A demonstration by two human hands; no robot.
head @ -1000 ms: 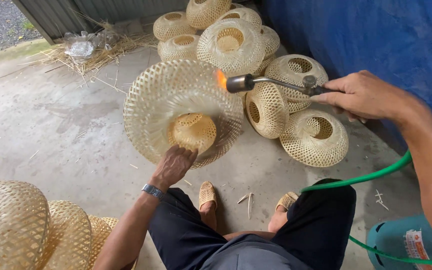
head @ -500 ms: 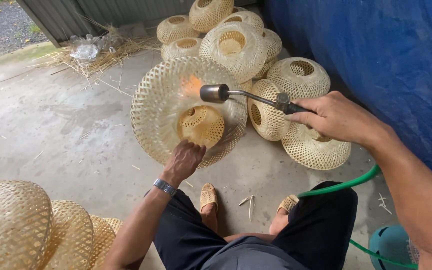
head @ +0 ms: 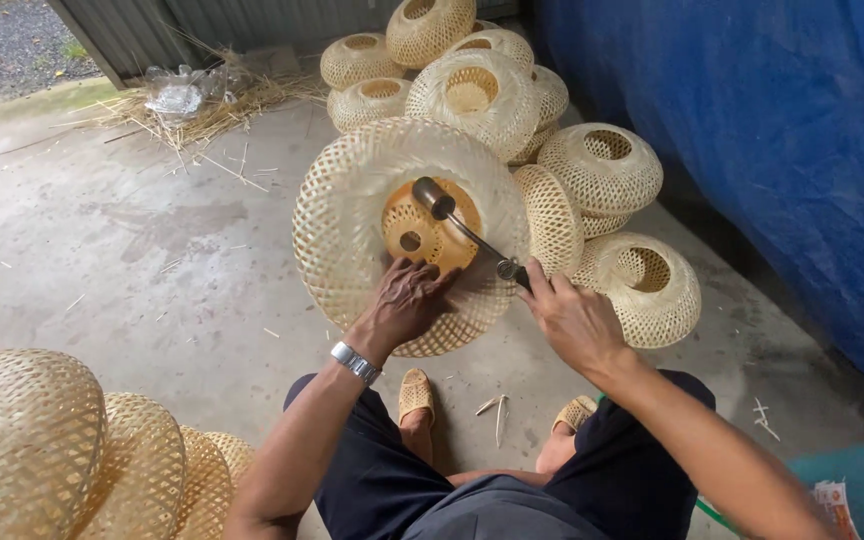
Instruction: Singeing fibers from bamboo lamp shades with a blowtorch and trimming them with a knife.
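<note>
The left hand [head: 407, 300] presses flat, fingers spread, on the lower rim of a wide woven bamboo shade [head: 352, 220] that stands tilted on its edge on the concrete floor [head: 102, 250], its hollow side turned toward the person. The left grip is not closed around anything; the palm and fingers only lie against the weave. The right hand [head: 572, 320] is clamped on the handle of a gas torch [head: 462, 225], whose metal tube runs up and left so that the nozzle sits right at the small inner crown of the shade, near its centre.

Just behind and to the right of the shade, a heap of rounder woven baskets [head: 602, 165] lies against a blue tarp [head: 752, 130]. More woven shades [head: 62, 450] are stacked at the near left of the floor. Loose straw [head: 202, 110] lies by the far metal wall. The person's sandalled feet [head: 414, 392] rest on the floor below the shade.
</note>
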